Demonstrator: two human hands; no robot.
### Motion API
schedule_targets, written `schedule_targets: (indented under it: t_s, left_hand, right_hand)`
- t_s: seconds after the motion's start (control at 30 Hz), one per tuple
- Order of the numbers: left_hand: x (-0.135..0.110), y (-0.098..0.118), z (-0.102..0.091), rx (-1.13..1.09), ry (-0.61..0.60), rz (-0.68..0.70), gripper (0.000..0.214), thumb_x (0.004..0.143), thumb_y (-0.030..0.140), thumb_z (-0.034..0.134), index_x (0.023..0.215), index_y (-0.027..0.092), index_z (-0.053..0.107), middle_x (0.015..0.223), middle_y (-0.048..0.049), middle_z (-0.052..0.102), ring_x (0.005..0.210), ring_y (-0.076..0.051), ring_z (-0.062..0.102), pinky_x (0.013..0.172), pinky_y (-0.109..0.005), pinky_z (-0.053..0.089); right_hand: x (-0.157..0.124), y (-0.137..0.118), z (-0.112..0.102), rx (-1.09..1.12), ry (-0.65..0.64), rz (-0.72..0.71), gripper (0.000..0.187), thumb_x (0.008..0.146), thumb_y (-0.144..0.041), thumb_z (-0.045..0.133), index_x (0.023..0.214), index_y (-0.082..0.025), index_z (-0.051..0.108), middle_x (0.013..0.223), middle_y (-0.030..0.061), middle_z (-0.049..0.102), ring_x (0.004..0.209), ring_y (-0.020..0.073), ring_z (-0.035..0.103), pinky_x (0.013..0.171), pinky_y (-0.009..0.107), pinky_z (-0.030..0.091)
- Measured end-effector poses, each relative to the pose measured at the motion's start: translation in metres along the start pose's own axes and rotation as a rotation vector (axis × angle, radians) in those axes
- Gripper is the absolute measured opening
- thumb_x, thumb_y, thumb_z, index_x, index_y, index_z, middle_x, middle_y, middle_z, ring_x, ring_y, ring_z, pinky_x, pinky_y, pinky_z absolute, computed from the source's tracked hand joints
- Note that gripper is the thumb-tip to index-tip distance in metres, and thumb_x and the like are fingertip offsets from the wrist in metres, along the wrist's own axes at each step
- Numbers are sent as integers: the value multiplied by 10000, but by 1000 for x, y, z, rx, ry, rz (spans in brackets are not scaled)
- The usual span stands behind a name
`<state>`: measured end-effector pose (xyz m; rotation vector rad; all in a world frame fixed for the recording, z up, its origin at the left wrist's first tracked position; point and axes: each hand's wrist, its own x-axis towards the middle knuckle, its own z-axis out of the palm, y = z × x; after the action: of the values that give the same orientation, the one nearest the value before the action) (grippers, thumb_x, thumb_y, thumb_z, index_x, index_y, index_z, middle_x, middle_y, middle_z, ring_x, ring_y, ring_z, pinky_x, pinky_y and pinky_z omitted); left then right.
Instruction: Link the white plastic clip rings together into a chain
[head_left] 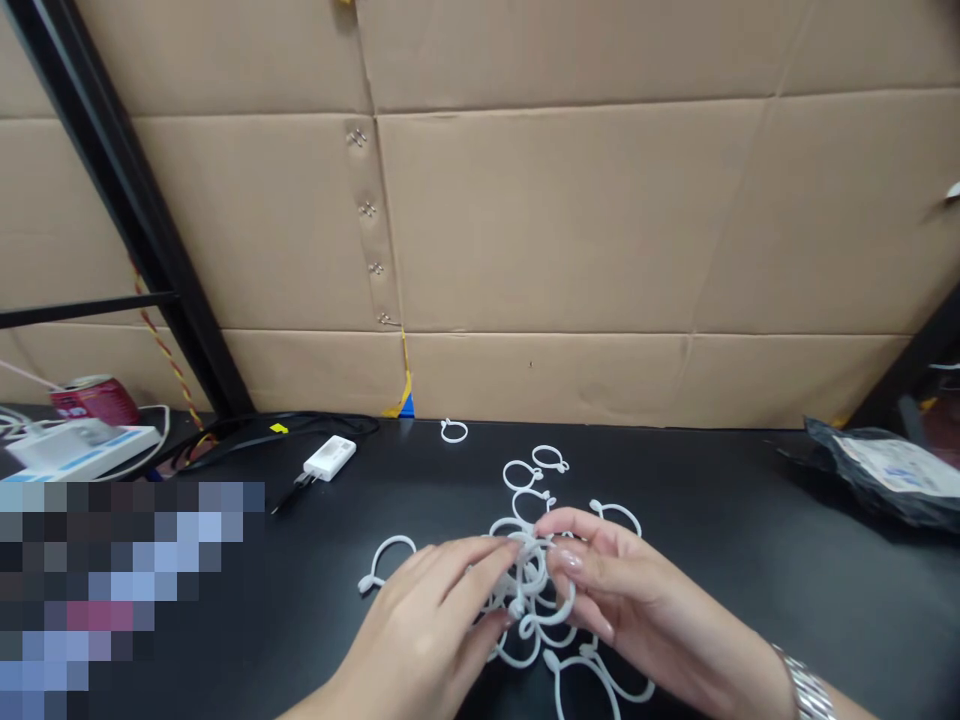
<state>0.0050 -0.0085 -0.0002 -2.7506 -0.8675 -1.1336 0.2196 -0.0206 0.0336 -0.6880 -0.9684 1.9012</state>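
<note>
White plastic curtain rings (553, 661), each with a small eyelet, lie in a loose heap on the black table. My left hand (439, 605) reaches in from the left, thumb and fingers closed around rings at the heap's upper side. Opposite it, my right hand (626, 580) pinches a curtain ring (568, 606) between thumb and fingers. The hands are close together, and overlapping rings between them hide which ones are linked or merely touching. One ring (373, 568) rests beside my left hand. Several more lie just beyond the heap, with a single ring (454, 442) farther back.
A cardboard wall (540, 220) rises behind the black table (300, 610). At left are a white charger plug (331, 458), black cables (300, 428), a power strip (90, 460) and a red can (97, 402). A black plastic package (855, 470) lies at right.
</note>
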Motion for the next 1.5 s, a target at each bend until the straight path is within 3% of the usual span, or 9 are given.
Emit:
schedule_targets:
  t_s: [0.27,0.43,0.53,0.67,0.77,0.83,1.13,1.3,1.5]
  left_hand:
    - [1,3,-9,-91,3,5,681,839,67,553,1431,293,305,1152,-73,672,934,-232,672,769,-312,521]
    - [0,-2,-7,-215,10,-78,643,846,15,519,1394,319,377,1156,-42,679,944,-219,679,796,-317,522]
    - [0,-3,-5,-226,39,-120,539,846,59,558,1317,311,491,1107,-40,705,885,-222,697,774,-324,533]
    - [1,1,-7,-235,16,-234,381,856,118,570,1200,278,603,1006,-40,739,808,-207,716,719,-285,555]
    - [2,3,-9,-240,-11,-291,293,855,159,585,1125,248,653,977,-43,747,808,-203,721,718,-257,561]
    - [3,4,-10,-221,-3,-293,274,852,188,596,1111,244,664,995,-49,743,836,-212,719,737,-262,561]
    - [11,13,-15,-334,-90,-391,239,847,249,613,1073,253,693,933,-42,757,748,-202,720,680,-247,566]
    - [13,16,-17,-416,-82,-252,246,894,206,541,1104,207,668,993,-74,738,791,-184,720,717,-213,559]
    - [-3,5,-6,-287,8,-101,347,858,95,539,1175,215,615,1125,-74,696,1004,-217,675,880,-260,522]
  right_hand:
    - [0,12,6,98,-112,-4,161,821,-117,656,979,-146,648,694,-19,616,557,38,553,619,168,420]
    - [1,12,8,-26,-79,-51,145,823,-162,655,968,-155,654,845,17,629,664,77,573,700,222,443]
    - [2,12,6,-229,-22,-114,137,830,-262,655,945,-186,661,820,13,623,691,107,569,712,256,441]
    - [1,11,5,-630,23,-194,178,763,-336,723,914,-258,672,724,-32,540,624,113,490,585,247,403]
    - [-2,9,7,-978,63,-288,92,803,-338,681,778,-251,696,714,-21,505,685,144,471,641,283,383]
    - [-5,7,9,-1061,53,-299,187,841,-360,629,711,-242,694,708,-12,493,718,162,476,675,303,379]
    - [-4,12,10,-660,23,-298,196,823,-400,641,700,-268,718,733,-5,516,767,166,479,757,299,392]
    - [-4,21,15,-387,23,-226,178,778,-386,695,665,-250,710,800,-5,511,781,143,503,707,245,409]
    - [-3,36,9,-265,-72,-137,177,811,-370,672,734,-214,703,789,-14,537,536,41,442,487,169,318]
